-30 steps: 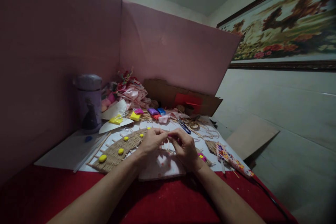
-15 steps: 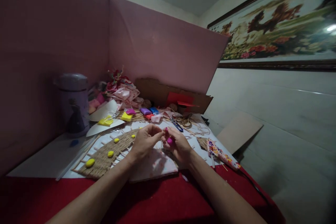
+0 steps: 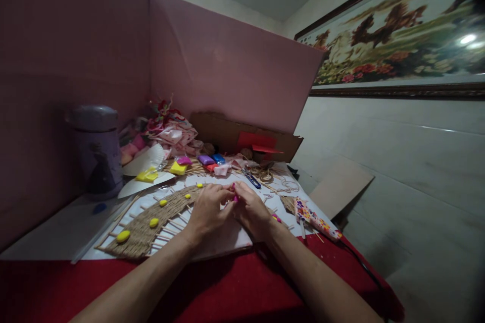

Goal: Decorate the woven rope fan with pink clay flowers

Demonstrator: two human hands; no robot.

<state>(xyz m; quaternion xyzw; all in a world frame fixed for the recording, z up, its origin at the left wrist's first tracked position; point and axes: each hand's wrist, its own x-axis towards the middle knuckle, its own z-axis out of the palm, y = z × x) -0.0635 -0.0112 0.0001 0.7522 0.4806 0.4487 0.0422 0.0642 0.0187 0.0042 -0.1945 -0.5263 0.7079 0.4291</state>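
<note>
My left hand (image 3: 212, 211) and my right hand (image 3: 253, 212) meet over the white work surface, fingers closed together at the tips. Between them shows a small bit of magenta modelling clay (image 3: 235, 197), mostly covered by the fingers. Beneath and left of my hands lies a curved twine weaving (image 3: 140, 234) on thin sticks. Several yellow clay pieces (image 3: 123, 236) sit along it, shrinking in size toward the far end. Just right of my right wrist, more magenta and yellow clay (image 3: 276, 218) shows near stick ends.
A floral-patterned glue gun (image 3: 316, 222) with a cord lies at right. Blue-handled scissors (image 3: 252, 180) and packets of coloured clay (image 3: 205, 160) are farther back. At left stands a lilac flask (image 3: 97, 156). Pink partitions (image 3: 227, 65) and a cardboard piece (image 3: 223, 128) bound the back.
My hands have drawn closer together, and the magenta lump seen in my right palm is now largely covered by fingers. The camera view has shifted slightly.
</note>
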